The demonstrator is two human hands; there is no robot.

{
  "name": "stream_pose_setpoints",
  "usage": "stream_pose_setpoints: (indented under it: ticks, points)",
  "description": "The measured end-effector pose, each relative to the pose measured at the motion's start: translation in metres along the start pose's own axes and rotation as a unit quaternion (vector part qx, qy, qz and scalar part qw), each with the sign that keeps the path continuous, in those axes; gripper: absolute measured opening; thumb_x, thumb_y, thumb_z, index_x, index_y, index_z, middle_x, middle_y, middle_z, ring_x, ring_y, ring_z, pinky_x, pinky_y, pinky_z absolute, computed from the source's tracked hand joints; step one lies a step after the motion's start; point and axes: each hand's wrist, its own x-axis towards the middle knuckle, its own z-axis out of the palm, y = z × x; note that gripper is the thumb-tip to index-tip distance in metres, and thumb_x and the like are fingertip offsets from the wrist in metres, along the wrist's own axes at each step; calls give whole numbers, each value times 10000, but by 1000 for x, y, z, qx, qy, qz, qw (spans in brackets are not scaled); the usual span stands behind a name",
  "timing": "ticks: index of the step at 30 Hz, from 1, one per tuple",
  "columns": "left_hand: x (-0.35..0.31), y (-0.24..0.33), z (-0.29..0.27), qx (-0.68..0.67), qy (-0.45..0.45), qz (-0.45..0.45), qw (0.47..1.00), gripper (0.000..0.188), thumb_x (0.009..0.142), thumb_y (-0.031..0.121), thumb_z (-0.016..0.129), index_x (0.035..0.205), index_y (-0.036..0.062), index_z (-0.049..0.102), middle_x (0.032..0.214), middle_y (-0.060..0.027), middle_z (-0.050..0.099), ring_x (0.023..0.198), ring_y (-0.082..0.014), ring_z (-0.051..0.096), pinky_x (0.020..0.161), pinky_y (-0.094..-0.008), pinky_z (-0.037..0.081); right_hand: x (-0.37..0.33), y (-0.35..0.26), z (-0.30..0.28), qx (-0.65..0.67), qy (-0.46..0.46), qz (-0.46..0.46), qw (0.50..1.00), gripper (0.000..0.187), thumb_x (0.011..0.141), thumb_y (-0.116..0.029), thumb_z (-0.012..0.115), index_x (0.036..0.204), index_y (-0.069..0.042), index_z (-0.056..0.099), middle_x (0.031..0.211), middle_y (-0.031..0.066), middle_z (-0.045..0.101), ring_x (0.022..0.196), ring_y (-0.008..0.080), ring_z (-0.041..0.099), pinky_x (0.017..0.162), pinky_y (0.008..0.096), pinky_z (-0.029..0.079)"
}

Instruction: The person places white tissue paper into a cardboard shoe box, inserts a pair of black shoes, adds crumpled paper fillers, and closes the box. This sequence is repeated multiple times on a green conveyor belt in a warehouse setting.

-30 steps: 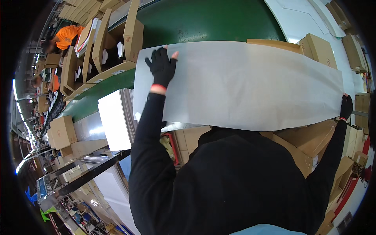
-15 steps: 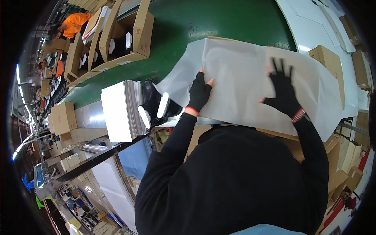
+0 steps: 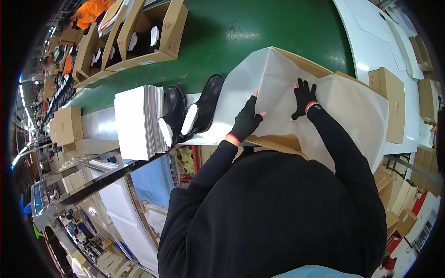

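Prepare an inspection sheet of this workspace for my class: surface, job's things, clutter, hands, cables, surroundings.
Surface: green worktop, scuffed in one spot.
Job's things: thin white paper draped over a cardboard box, dipping in the middle; black boots to its left.
Clutter: stack of white sheets left of the boots; carton right of the paper.
Hands: left hand and right hand, black-gloved with bare fingertips, at the paper; right fingers spread.
Cables: nothing seen around the hands.
Surroundings: open boxes at upper left; person in orange beyond.
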Motion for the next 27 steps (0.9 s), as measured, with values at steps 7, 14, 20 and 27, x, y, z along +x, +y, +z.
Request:
stream_pose_setpoints:
  ticks: [7,14,20,27]
  points:
    - [-25,1,16,-87,-2,-43,995,885,771,83,678,1490,78,162,1465,-202,330,1326,-343,380,1036,-371,368,-51,-30,-19,19,0,-16,1000,1444,385,-620,830,1479,-3,118,1532,239,113,1415,425,104,1055,700,96]
    - [-46,33,-7,-114,27,-46,992,773,828,160,672,1463,63,243,1397,-187,422,1273,-308,452,1006,-372,392,-52,-59,2,3,-24,7,1000,1435,394,-587,854,1480,-8,116,1544,229,70,1430,406,57,1073,675,81]
    - [-123,3,-163,-57,404,-81,910,437,857,36,561,1281,11,459,1156,-128,560,956,-172,576,804,-313,474,-69,-60,24,28,-30,33,999,1443,411,-644,825,1478,7,102,1539,251,35,1427,420,33,1057,687,120]
    - [-194,-74,-202,100,194,-289,932,797,695,171,737,1371,11,346,1262,-221,517,1183,-345,513,984,-400,417,-65,-70,15,77,-39,51,995,1431,411,-657,822,1469,20,137,1529,289,-23,1417,454,-17,1066,683,77]
